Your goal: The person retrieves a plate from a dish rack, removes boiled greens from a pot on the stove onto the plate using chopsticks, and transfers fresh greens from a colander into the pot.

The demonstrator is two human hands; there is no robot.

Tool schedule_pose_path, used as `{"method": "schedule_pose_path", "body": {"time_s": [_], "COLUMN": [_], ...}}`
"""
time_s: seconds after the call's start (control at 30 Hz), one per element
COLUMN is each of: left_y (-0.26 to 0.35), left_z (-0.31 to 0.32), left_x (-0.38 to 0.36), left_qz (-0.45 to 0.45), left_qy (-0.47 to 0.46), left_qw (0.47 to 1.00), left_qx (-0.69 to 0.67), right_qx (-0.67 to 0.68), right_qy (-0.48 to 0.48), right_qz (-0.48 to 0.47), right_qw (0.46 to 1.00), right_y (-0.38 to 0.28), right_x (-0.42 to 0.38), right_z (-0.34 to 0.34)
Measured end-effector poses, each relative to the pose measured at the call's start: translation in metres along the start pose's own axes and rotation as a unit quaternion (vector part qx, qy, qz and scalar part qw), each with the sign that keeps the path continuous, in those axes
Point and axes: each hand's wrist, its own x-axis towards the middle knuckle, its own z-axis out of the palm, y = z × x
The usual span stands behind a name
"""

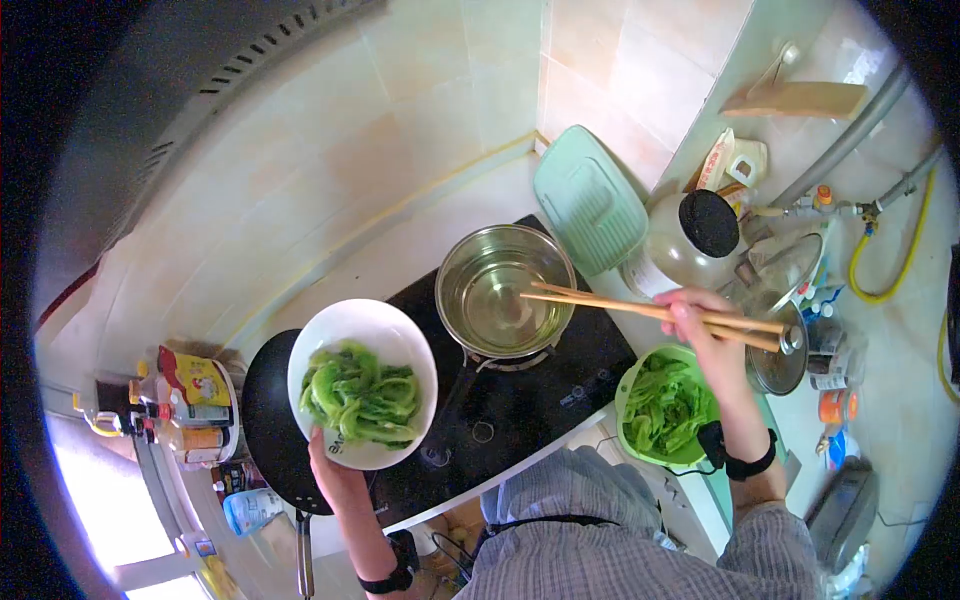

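My left hand [335,467] grips the near rim of a white bowl [415,345], which holds cooked-looking green leaves [362,393]. The bowl is over the left side of the black stove, partly covering a black frying pan [270,420]. My right hand [700,325] is closed around a pair of wooden chopsticks [620,303]. Their tips reach over the right part of a steel pot [457,330] that contains clear, slightly yellowish liquid. Beneath my right forearm stands a green basin [628,420] of leafy lettuce [668,405].
A pale green lid or board [590,200] leans against the wall behind the black cooktop [520,430]. To the right stand a large jar with a black lid [710,223] and a glass pot lid [780,365]. Bottles and seasoning packets [200,390] crowd the left.
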Motion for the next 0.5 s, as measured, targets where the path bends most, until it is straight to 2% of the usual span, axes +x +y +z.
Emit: {"method": "schedule_pose_path", "body": {"time_s": [0.2, 0.3, 0.33, 0.4, 0.43, 0.5], "left_y": [0.0, -0.002, -0.006, -0.003, -0.008, -0.008], "left_z": [0.0, 0.008, 0.008, 0.021, 0.021, 0.03], "left_x": [0.0, -0.005, -0.004, -0.014, -0.012, -0.018], "left_qz": [-0.018, 0.002, -0.009, -0.021, -0.014, -0.035], "left_qy": [0.004, 0.006, 0.018, 0.003, -0.006, -0.021], "left_qw": [1.0, 0.997, 0.998, 0.996, 0.997, 0.992], "left_qx": [0.023, 0.08, 0.06, 0.086, 0.072, 0.12], "right_qx": [0.024, 0.071, 0.075, 0.114, 0.073, 0.073], "right_qy": [0.061, 0.101, 0.095, -0.004, -0.052, -0.116], "right_qz": [0.03, -0.002, -0.004, -0.067, -0.115, -0.121], "right_qw": [0.997, 0.992, 0.993, 0.991, 0.989, 0.983], "right_y": [0.028, 0.033, 0.032, 0.024, 0.017, 0.007], "right_x": [-0.022, -0.033, -0.038, -0.046, -0.046, -0.051], "right_z": [-0.005, 0.001, 0.006, 0.02, 0.031, 0.059]}}
